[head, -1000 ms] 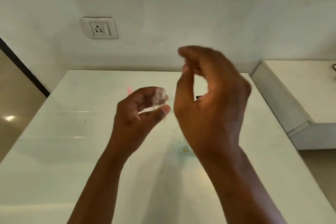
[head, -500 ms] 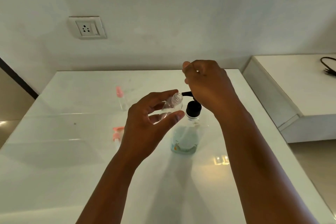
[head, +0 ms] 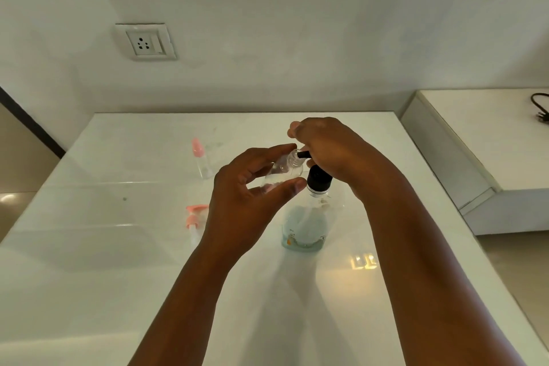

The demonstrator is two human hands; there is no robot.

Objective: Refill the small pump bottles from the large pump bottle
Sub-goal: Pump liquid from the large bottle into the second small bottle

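Note:
A large clear pump bottle [head: 304, 224] with pale liquid and a black pump collar stands on the white table [head: 118, 246]. My right hand [head: 329, 151] rests on top of its black pump head, whose nozzle pokes out to the left. My left hand [head: 246, 199] holds a small clear bottle [head: 283, 171], uncapped and tilted, its open neck right at the nozzle tip. Further back on the left stands a second small bottle [head: 201, 162] with a pink cap. A loose pink pump top [head: 193, 217] lies left of my left wrist.
A wall socket [head: 145, 42] is on the wall behind the table. To the right, across a gap, stands a lower white unit [head: 490, 140] with a black cable [head: 540, 108] on it. The table's left edge borders a beige floor.
My right hand came down from mid-air onto the large bottle's pump head. My left hand brought the small bottle's neck up to the nozzle. The camera tilted down, revealing the pink items.

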